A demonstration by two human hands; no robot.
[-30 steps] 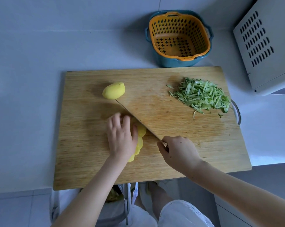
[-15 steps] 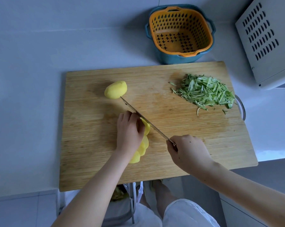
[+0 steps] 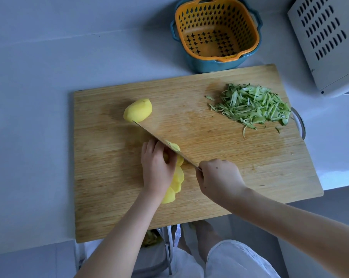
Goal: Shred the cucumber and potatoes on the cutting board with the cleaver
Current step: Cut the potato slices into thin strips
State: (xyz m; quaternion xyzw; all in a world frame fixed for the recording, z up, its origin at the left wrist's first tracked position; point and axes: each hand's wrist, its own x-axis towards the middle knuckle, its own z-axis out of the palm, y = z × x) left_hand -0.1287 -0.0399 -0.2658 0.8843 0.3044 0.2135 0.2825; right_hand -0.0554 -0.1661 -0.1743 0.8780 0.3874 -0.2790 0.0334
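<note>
Potato slices [image 3: 176,180], thin yellow rounds fanned in an overlapping row, sit near the middle of the big rectangular bamboo cutting board [image 3: 229,167], mostly tucked under the left hand [image 3: 156,169]. Compared with a second ago, that hand isn't lying flat over the pile anymore. Its fingers [image 3: 149,146] are curled and pressed together, knuckles forward, clamping the far end of the row. The steel cleaver [image 3: 155,137] has swung in from beside the hand and now crosses right over that end, with a bit of yellow showing against the blade. The right hand [image 3: 219,177] is wrapped tight round the handle, which is hidden inside the fist. So I'd say the shredding of this batch has only just started, since most of the row looks uncut. The blade tip ends up just beside the other piece, a rounded yellow peeled potato chunk [image 3: 138,110] that hasn't been sliced at all. The cucumber part looks done: there's a heap of thin green cucumber shreds [image 3: 251,106] at the board's far right. The board lies on a plain pale grey desk [image 3: 39,97] and overhangs its near edge a little. Behind it is an orange perforated plastic colander nested in a blue bowl [image 3: 215,31], looking empty, and a grey vented metal box [image 3: 326,41] sits in the right corner.
</note>
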